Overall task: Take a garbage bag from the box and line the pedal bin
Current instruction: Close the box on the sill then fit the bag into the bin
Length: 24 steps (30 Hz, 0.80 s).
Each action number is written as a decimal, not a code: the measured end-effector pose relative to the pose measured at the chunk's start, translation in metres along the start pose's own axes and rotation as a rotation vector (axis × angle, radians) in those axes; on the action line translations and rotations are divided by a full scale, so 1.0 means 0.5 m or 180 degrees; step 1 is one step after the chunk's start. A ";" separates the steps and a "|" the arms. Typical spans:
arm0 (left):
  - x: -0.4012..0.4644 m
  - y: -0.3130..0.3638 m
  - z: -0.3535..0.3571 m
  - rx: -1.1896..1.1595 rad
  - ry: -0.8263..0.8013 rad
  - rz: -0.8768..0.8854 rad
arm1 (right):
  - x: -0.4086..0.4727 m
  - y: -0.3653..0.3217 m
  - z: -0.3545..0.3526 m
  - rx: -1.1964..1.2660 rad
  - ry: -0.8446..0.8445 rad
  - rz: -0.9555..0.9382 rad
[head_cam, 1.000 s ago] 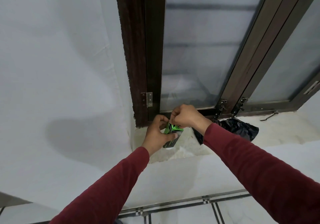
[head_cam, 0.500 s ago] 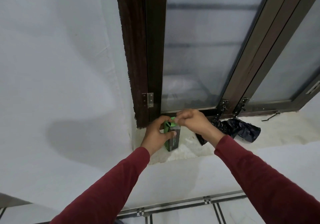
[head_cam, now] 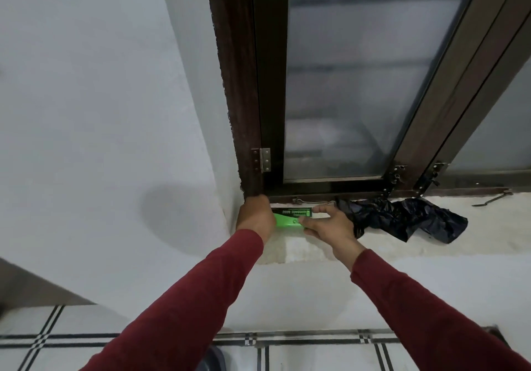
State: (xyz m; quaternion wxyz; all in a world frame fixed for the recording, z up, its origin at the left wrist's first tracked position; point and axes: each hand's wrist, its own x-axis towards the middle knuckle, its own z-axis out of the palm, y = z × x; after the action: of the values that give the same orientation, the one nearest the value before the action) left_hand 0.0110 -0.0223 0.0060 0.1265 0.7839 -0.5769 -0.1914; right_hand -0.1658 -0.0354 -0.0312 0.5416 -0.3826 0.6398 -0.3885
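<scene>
box [head_cam: 288, 219] lies flat on sill [head_cam: 301, 248] | left hand [head_cam: 255, 217] grasps its 9 o'clock end | right hand [head_cam: 330, 225] pinches its 3 o'clock end | black bag [head_cam: 402, 218] at 3 o'clock

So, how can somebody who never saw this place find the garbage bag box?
Look at the pale sill under the dark window frame, at its left end. The box lies flat between the left hand and right hand; it alone is bright green.
</scene>
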 end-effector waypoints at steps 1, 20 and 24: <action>-0.001 0.002 -0.002 0.0087 -0.0035 -0.0021 | 0.006 0.000 0.014 -0.0175 0.0041 -0.0058; -0.004 0.162 0.124 -0.0820 -0.0381 0.0875 | 0.073 0.014 -0.240 -0.4402 0.0362 -0.1445; 0.005 0.207 0.144 -0.0845 -0.0783 0.1208 | 0.106 0.004 -0.287 -0.3351 0.0207 -0.1314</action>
State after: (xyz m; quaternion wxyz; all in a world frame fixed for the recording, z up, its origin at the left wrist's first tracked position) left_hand -0.1089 -0.0545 -0.0155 0.1908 0.6091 -0.6945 -0.3322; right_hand -0.3144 -0.0710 -0.0379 0.1706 -0.7061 0.6755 -0.1265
